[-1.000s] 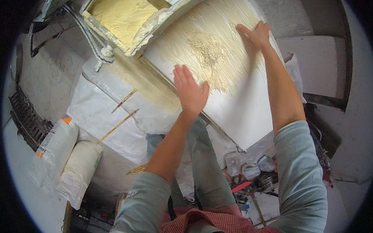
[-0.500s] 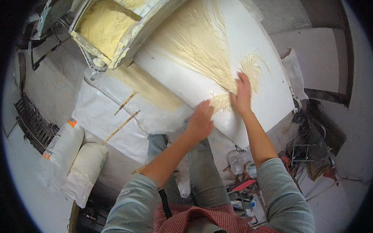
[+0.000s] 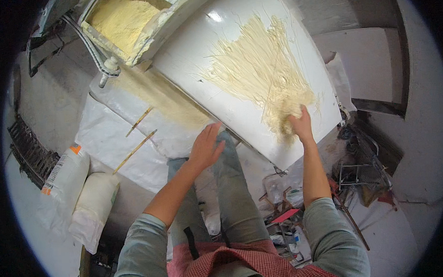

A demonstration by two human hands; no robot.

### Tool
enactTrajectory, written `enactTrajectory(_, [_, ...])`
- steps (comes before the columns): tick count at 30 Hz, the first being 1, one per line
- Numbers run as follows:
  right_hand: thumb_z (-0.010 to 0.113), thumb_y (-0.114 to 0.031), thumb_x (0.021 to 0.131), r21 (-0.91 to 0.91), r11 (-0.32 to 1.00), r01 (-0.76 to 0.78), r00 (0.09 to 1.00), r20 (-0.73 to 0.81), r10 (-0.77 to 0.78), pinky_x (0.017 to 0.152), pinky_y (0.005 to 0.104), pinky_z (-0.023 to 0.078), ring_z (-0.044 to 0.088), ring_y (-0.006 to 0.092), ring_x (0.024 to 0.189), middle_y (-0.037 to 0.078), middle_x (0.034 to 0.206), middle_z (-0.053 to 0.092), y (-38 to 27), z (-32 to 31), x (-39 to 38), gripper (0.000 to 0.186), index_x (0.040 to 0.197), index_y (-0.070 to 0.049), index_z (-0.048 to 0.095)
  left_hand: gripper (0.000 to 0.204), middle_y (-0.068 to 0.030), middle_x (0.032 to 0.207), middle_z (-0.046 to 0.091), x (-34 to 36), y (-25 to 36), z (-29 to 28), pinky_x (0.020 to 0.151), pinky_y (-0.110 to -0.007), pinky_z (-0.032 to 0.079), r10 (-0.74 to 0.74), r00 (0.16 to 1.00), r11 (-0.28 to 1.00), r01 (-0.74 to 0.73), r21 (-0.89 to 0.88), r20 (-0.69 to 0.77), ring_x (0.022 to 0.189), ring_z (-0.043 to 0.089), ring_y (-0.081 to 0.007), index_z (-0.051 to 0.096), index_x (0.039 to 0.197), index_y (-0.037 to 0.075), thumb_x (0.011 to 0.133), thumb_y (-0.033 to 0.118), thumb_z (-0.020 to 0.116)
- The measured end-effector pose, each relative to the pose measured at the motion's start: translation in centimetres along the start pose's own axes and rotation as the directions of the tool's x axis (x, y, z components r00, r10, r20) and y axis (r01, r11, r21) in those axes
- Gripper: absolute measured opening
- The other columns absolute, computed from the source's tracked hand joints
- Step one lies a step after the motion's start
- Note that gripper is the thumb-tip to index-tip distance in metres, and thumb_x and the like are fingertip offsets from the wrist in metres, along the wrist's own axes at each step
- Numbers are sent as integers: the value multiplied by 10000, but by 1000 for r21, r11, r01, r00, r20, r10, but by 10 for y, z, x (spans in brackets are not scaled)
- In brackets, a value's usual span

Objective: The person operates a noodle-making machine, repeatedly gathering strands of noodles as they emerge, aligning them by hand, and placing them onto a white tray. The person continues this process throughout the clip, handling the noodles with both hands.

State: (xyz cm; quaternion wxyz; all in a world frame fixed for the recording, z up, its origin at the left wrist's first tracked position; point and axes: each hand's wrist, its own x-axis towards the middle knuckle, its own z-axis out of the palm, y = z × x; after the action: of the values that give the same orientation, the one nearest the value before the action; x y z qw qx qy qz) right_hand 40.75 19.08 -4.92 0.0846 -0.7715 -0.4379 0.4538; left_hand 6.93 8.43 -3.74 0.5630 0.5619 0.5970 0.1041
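Pale cream noodle strands point(image 3: 255, 64) lie fanned over a white board point(image 3: 184, 57), bunched toward its lower right. My right hand point(image 3: 301, 121) is closed on that bunched end, its fingertips partly hidden among the strands. My left hand point(image 3: 207, 146) is open, fingers slightly bent, at the lower left edge of the board above my knee, with nothing in it. A wooden trough point(image 3: 151, 44) of yellow powder point(image 3: 112, 22) sits at the board's upper left, beside a cord with a white knob point(image 3: 110, 66).
A powder-dusted white sheet point(image 3: 109, 128) at the left carries two thin sticks point(image 3: 134, 151). Two filled sacks point(image 3: 94, 196) stand at the lower left, near a dark grate point(image 3: 29, 152). Clutter point(image 3: 359, 172) and a red strip point(image 3: 285, 215) lie below the board; a wall point(image 3: 355, 60) is at the right.
Both hands have moved down the board, the left one off to its edge. The strands have shifted from a long upward spread to a shorter fan, gathered at my right hand.
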Motion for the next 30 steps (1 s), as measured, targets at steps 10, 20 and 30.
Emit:
enactTrajectory(10, [701,-183,641,127,724,678,442,717,-539,809,379,473,589,379,921,183,995,601,-245,35,-112,505,1091,-8,551,809,-154,1411,429,78,58,-66,1161,-487,171,555,820,783,-572,-243,-141,1377,324,-333,381,1393,78,673,131,747])
enactTrajectory(20, [739,-267,721,584,661,470,162,679,-716,719,413,494,604,362,847,152,977,590,-321,59,-204,377,964,-43,555,111,-43,780,628,-8,-4,-114,1037,-411,382,407,861,794,-498,-348,-303,789,622,-198,660,920,65,813,87,639])
enactTrajectory(30, [749,-253,713,342,861,376,314,827,-466,870,412,461,564,389,1022,200,1103,567,-214,152,-253,572,1163,-1,501,192,-105,902,668,-52,-210,-210,794,-374,497,47,966,998,-36,47,-255,878,640,-292,651,914,73,741,136,705])
